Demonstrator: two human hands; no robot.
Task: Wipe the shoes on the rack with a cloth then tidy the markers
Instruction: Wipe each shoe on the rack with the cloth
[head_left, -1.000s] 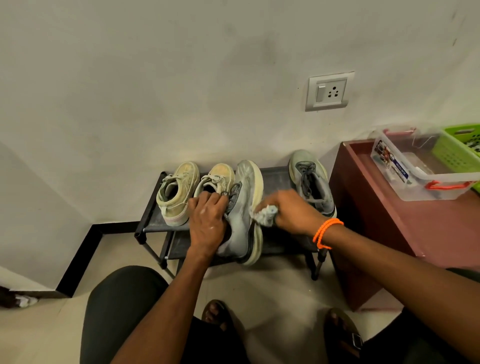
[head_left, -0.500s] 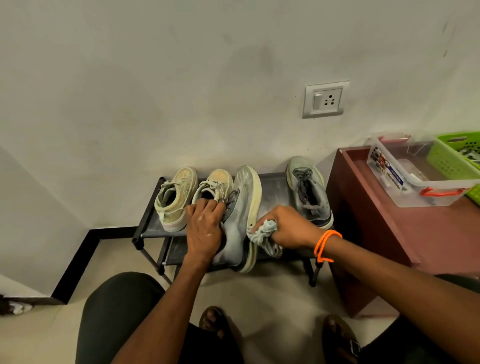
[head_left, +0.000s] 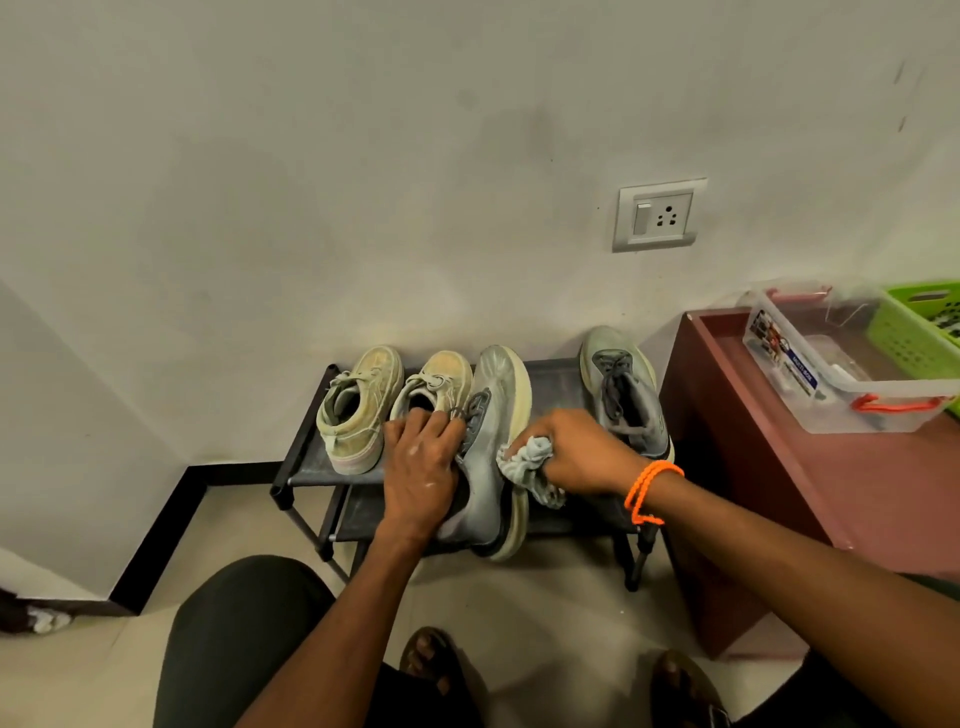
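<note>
The fingers of the right hand (head_left: 576, 449) are curled round a crumpled pale grey cloth (head_left: 527, 460), bunching it so that a wad sticks out to their left and a loose tail hangs below them. That wad touches the cream rubber sole edge of the grey mesh running shoe (head_left: 491, 447), which is tipped onto its side with its sole facing the cloth. The left hand (head_left: 421, 457) lies on the other side of this shoe, its fingers bent over the collar and laces, gripping the upper and steadying it against the push of the cloth.

The shoe's long axis runs away from the person, toe toward the wall and heel toward the knees, so it lies across the direction in which the right fingers point. The coming stroke, as I judge it, should travel along that axis, up toward the toe or down toward the heel, with the cloth kept against the sole edge.

Just right of the right fingers stands the matching second grey running shoe (head_left: 626, 395), upright; the right hand is the nearer to it. Left of the left fingers sit 2 beige canvas sneakers (head_left: 363, 410), the closer one touching those fingertips. All 4 rest on the black metal shoe rack (head_left: 304, 467). No markers can be made out.
</note>
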